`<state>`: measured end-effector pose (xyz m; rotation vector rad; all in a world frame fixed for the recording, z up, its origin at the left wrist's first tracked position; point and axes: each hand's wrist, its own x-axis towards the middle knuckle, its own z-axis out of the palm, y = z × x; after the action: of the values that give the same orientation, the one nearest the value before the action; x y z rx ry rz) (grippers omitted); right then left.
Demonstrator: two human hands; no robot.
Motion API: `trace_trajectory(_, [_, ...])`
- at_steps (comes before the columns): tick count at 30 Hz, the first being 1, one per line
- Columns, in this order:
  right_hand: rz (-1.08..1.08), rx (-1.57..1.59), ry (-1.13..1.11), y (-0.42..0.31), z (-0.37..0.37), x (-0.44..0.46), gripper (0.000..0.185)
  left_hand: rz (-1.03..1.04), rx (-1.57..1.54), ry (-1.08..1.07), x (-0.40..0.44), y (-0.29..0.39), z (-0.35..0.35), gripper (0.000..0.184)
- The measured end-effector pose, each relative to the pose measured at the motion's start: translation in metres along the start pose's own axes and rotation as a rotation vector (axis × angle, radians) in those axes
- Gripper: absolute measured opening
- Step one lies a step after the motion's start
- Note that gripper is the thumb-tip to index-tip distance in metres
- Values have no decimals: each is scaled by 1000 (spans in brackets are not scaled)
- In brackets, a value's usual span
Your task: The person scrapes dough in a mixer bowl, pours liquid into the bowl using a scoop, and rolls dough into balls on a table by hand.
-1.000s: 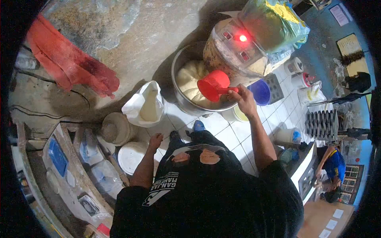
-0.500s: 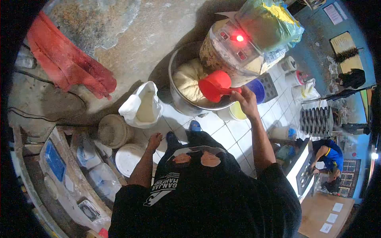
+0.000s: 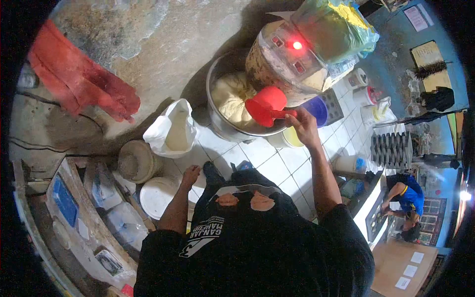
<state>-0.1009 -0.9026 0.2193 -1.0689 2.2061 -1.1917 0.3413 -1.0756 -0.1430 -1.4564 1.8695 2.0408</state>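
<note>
My right hand (image 3: pixel 303 123) grips the handle of a red scoop (image 3: pixel 267 105), which is tilted over the front rim of a large metal bowl (image 3: pixel 221 124). Pale dough (image 3: pixel 231 98) lies in the bowl, under a mixer machine (image 3: pixel 282 59) with a lit red lamp. What the scoop holds cannot be made out. My left hand (image 3: pixel 191 175) hangs low with its fingers curled, near an open white sack (image 3: pixel 177 133) with pale contents; whether anything is in its fingers is too small to tell.
Lidded buckets (image 3: pixel 159 198) stand at the left beside a wooden shelf (image 3: pixel 94 242). A red cloth (image 3: pixel 81 74) hangs at the upper left. Yellow (image 3: pixel 292 137) and blue (image 3: pixel 316 110) containers stand right of the bowl. Another person (image 3: pixel 406 198) leans over a table at the right.
The view has shifted slightly, so the surroundings sit further left. The red scoop stays over the bowl's rim in my right hand. The dough's shape has changed.
</note>
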Motion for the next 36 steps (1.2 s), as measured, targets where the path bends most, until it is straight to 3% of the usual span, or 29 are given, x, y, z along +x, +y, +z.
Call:
trace_trajectory(6, [-13, -125, -66, -38, 9, -2, 29, 24, 41, 17, 4, -7, 10, 40])
trace_trajectory(8, [-79, -123, -76, -6, 14, 5, 31, 44, 83, -3, 5, -6, 12, 38])
trace_trajectory(10, [37, -179, -118, 2, 22, 7, 29, 7, 2, -27, -10, 21, 16, 34])
trace_trajectory(12, [-10, 9, -35, -9, 27, -4, 20, 66, -11, -13, -11, 14, 24, 33])
trace_trajectory(15, [308, 863, 122, 38, 27, -20, 13, 175, 105, -17, 8, -10, 34, 34])
trace_trajectory(16, [307, 880, 161, 48, 19, -33, 13, 216, 218, -20, 14, -13, 36, 34])
trace_trajectory(18, [415, 1158, 206, 79, -3, -62, 14, 33, 68, -35, 2, 6, 49, 33])
trace_trajectory(19, [412, 1176, 244, 96, -18, -77, 14, 235, 275, -71, 7, -13, 48, 32])
trace_trajectory(21, [499, 1379, 344, 140, -54, -111, 16, 176, 345, -129, 8, -2, 61, 29])
trace_trajectory(22, [517, 1420, 368, 176, -73, -130, 15, -90, 213, -134, -2, 23, 76, 28])
trace_trajectory(23, [497, 1445, 437, 200, -95, -143, 15, 171, 190, -170, 5, -8, 77, 27])
trace_trajectory(25, [513, 1465, 625, 248, -134, -157, 14, -234, 275, -144, 0, 27, 110, 27])
trace_trajectory(26, [550, 1460, 738, 276, -155, -160, 13, -277, -13, -132, -11, 50, 130, 29])
trace_trajectory(28, [494, 1485, 733, 346, -189, -151, 13, -204, 12, -250, 6, 40, 160, 29])
trace_trajectory(30, [492, 1408, 830, 412, -219, -125, 15, -367, 58, -241, 20, 66, 215, 33])
trace_trajectory(31, [479, 1343, 872, 447, -230, -107, 18, -410, 257, -121, 21, 84, 262, 37])
trace_trajectory(32, [459, 1349, 888, 473, -237, -91, 18, -331, 171, -220, 34, 79, 285, 43])
trace_trajectory(34, [436, 1348, 916, 543, -255, -49, 18, -313, 348, -206, 29, 166, 375, 45])
trace_trajectory(36, [441, 1360, 938, 601, -270, -8, 19, -211, 308, -292, 26, 236, 439, 40])
